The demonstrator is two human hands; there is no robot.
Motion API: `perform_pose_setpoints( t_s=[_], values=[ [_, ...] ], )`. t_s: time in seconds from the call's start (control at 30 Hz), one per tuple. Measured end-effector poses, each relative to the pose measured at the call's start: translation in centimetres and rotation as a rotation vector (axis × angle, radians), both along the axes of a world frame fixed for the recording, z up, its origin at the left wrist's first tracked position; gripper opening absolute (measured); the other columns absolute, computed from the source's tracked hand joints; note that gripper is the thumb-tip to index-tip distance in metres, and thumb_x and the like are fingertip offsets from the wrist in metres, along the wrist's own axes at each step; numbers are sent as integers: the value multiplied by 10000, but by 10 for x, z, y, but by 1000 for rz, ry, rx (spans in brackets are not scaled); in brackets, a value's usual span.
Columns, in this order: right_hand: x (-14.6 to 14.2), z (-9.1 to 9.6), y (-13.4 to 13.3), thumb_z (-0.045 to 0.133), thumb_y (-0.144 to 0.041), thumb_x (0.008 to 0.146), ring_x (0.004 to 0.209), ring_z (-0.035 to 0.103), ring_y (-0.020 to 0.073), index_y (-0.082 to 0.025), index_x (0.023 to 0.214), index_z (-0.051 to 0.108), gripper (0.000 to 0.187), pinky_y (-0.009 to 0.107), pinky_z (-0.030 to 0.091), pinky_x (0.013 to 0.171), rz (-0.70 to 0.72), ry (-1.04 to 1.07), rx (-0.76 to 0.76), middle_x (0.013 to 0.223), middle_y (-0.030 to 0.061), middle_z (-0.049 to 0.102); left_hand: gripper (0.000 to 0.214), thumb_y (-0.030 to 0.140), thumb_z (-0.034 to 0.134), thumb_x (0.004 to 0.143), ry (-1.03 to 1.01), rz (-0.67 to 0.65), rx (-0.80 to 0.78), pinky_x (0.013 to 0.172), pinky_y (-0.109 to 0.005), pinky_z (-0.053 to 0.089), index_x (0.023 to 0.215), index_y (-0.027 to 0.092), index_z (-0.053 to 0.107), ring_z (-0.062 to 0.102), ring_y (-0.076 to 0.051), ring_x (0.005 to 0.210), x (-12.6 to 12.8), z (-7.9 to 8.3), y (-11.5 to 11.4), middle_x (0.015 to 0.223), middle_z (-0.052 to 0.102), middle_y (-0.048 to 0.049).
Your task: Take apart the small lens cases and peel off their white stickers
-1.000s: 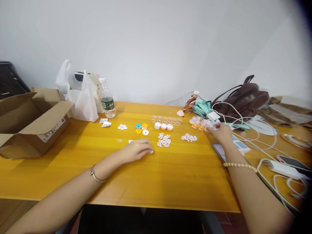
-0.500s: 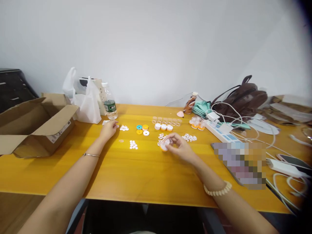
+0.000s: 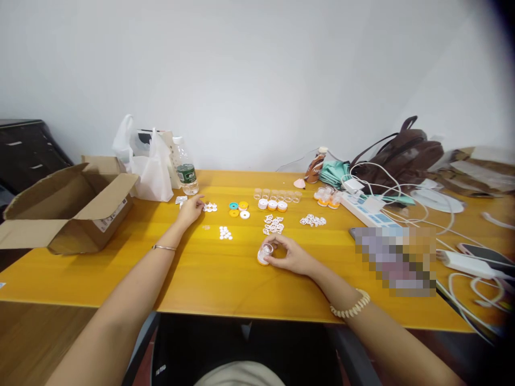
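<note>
My right hand (image 3: 287, 253) grips a small clear cup with a white and orange base (image 3: 263, 256), low over the table in front of me. My left hand (image 3: 191, 210) is at the left edge of a small pile of white round pieces (image 3: 210, 207), fingers drawn together. Whatever is between those fingertips is too small to make out. Nearer me lies another pile of white discs (image 3: 226, 233). Beyond the right hand are flat white openwork pieces (image 3: 273, 224), with more white pieces (image 3: 313, 220) to their right.
Behind these stand white-topped orange rings (image 3: 272, 205), a row of clear cups (image 3: 277, 195), coloured rings (image 3: 234, 213) and finished-looking cup units (image 3: 328, 197). A cardboard box (image 3: 100, 217) and water bottle (image 3: 188, 174) sit left; a power strip (image 3: 368, 212), cables and blurred tablet (image 3: 394, 262) right.
My right hand has brought the cup nearer to me and slightly left, off the openwork pieces. My left hand has shifted right to the white round pieces. The view has turned slightly.
</note>
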State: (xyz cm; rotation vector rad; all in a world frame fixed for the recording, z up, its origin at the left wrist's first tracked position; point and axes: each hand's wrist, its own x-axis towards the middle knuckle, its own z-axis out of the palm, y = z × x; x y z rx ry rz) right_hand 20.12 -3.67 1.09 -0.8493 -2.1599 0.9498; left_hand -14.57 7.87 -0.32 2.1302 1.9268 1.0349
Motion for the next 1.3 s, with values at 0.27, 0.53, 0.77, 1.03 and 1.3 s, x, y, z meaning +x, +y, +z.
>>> perform_pose_setpoints(
  t_s=[0.27,0.53,0.77,1.03,1.3],
  values=[
    [-5,-1,4,663,-340,716,750,493,148,-192,878,543,250,291,408,696,-36,-20,91,834,25,557,300,277,426,850,-19,-81,154,845,-276,436,1071,135,571,577,-169,921,39,34,-43,1015,625,-87],
    [-16,-11,3,645,-386,716,547,390,86,-206,890,434,328,211,331,502,-50,27,-103,663,-59,447,443,538,639,677,181,-803,-101,707,-277,423,913,170,565,559,-179,781,125,44,-123,852,601,-42],
    [-25,1,0,617,-373,726,548,441,95,-215,886,420,298,212,339,516,-45,-118,12,665,-55,494,322,440,632,707,-14,-591,-210,550,-241,354,779,163,484,476,-137,619,141,10,-127,707,521,4],
    [-32,13,-2,620,-449,721,591,538,149,-226,834,402,332,232,336,536,-156,-329,191,688,-19,578,232,300,650,647,-115,-611,-297,527,-215,347,760,155,509,480,-116,593,146,11,-128,674,529,25],
    [-27,8,-3,570,-332,761,696,550,179,-209,882,405,239,281,409,620,-61,-283,215,795,30,577,234,212,664,569,-210,-670,-415,522,-198,360,750,134,536,469,-102,569,146,6,-115,636,533,38]
  ],
)
